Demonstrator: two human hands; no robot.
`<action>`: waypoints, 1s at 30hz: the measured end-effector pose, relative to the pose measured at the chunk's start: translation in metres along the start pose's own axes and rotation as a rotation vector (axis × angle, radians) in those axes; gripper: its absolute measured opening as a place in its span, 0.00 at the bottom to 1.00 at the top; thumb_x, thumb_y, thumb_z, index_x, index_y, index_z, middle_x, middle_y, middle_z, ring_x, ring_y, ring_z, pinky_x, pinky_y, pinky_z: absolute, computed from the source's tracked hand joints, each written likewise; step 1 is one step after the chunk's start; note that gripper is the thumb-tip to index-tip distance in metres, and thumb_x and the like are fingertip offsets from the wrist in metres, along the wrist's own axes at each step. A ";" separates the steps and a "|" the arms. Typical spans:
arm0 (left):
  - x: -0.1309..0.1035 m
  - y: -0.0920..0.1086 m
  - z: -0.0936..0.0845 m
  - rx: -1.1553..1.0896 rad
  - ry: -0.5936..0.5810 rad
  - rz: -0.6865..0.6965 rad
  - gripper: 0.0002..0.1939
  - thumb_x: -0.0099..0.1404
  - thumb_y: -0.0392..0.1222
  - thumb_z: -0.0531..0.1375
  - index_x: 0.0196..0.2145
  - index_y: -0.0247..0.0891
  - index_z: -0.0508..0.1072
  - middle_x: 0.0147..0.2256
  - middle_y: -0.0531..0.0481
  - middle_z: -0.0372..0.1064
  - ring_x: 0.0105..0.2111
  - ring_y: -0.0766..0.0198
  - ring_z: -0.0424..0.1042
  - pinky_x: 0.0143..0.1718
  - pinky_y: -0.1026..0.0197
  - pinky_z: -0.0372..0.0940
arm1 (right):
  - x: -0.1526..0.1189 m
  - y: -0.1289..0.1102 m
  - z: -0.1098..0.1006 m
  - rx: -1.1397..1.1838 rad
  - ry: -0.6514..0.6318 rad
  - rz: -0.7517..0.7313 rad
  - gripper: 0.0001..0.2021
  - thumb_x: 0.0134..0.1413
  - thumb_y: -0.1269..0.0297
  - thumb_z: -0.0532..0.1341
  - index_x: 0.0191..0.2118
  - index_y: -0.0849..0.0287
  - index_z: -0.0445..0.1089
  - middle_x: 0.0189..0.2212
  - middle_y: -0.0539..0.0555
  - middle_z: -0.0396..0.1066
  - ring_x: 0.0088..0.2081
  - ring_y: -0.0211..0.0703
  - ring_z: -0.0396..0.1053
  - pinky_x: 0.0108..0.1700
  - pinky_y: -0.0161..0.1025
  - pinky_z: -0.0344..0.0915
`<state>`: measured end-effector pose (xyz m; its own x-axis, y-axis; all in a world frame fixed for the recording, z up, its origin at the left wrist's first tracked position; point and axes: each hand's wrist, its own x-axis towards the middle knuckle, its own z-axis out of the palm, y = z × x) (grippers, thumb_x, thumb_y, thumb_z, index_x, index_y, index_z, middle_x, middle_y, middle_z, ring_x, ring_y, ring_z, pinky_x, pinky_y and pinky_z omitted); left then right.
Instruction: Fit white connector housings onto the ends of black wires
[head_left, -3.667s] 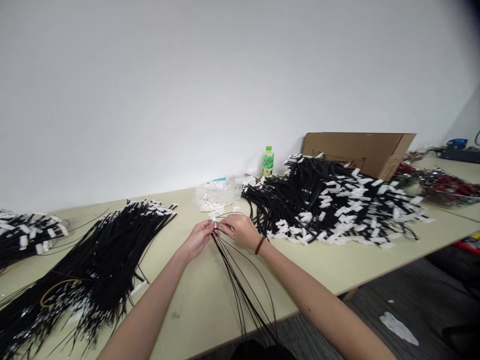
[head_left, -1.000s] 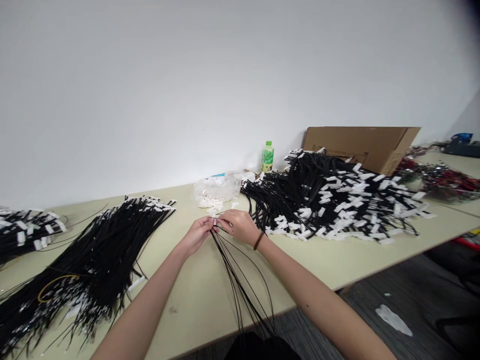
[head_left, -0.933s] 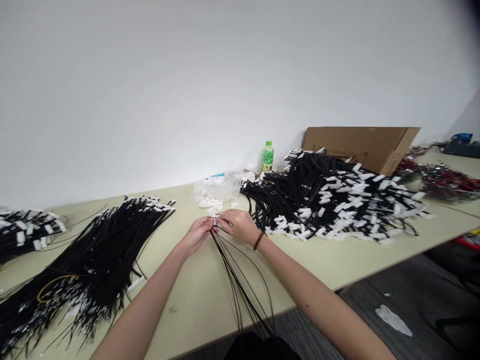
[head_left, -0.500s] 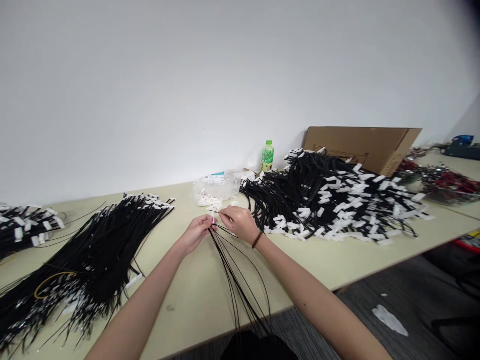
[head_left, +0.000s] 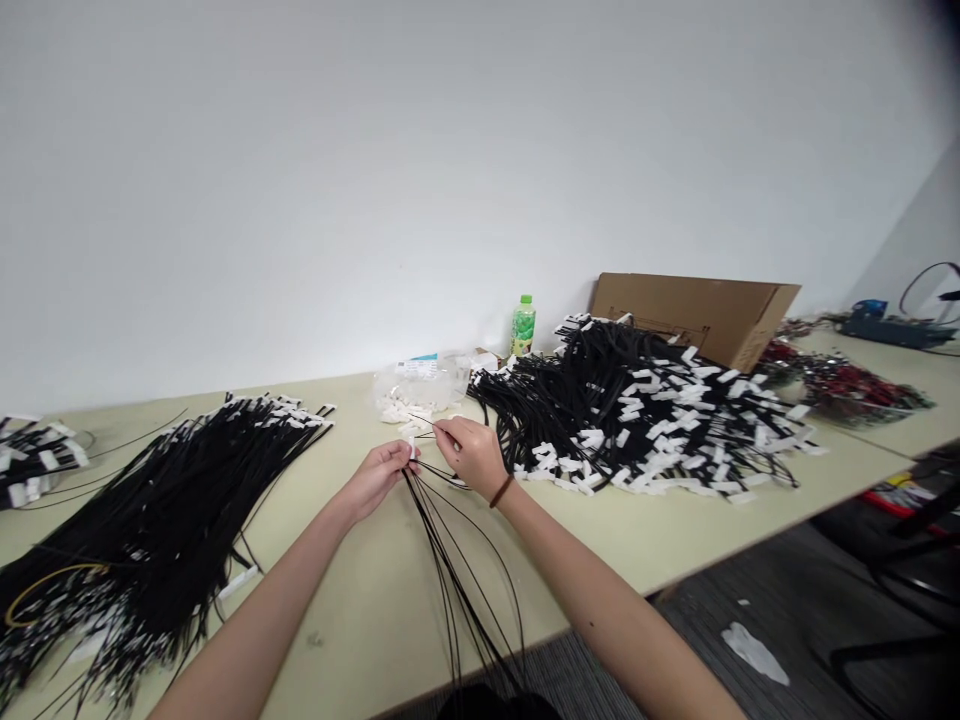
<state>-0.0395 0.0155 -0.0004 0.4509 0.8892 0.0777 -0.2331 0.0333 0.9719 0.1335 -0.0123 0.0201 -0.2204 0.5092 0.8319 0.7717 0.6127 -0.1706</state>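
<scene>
My left hand (head_left: pixel 381 478) pinches a small white connector (head_left: pixel 412 446) upright between thumb and fingers. Several thin black wires (head_left: pixel 439 535) run from it down over the table's front edge toward my lap. Just to the right, my right hand (head_left: pixel 472 455) is closed with thumb and forefinger on one black wire (head_left: pixel 421 420), whose tip sticks out to the left above the connector. Behind both hands lies a clear plastic bag (head_left: pixel 442 383) with small white connectors (head_left: pixel 405 408) spilling from its mouth.
Black wires with white connectors form a large heap (head_left: pixel 645 400) on the right, before a cardboard box (head_left: pixel 690 310). A green-capped bottle (head_left: pixel 523 328) stands by the wall. Leftward lies a long bundle of black wires (head_left: pixel 180 500). Red wires (head_left: pixel 855 390) lie at far right.
My right hand has drawn slightly away from the connector, and the wire's tip now shows above it. The view has shifted a little to the right. My left hand keeps its pinch.
</scene>
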 end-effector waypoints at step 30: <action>0.001 -0.002 -0.009 -0.274 0.053 0.014 0.09 0.55 0.42 0.61 0.28 0.31 0.70 0.21 0.52 0.62 0.24 0.68 0.64 0.35 0.62 0.61 | 0.002 0.035 0.014 0.745 0.575 0.781 0.11 0.56 0.57 0.47 0.39 0.59 0.54 0.21 0.45 0.62 0.15 0.30 0.57 0.17 0.27 0.54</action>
<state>-0.0460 0.0202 -0.0044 0.4019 0.9128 0.0718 -0.4669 0.1369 0.8737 0.1514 0.0185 0.0086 0.5903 0.6698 0.4504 0.0063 0.5541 -0.8324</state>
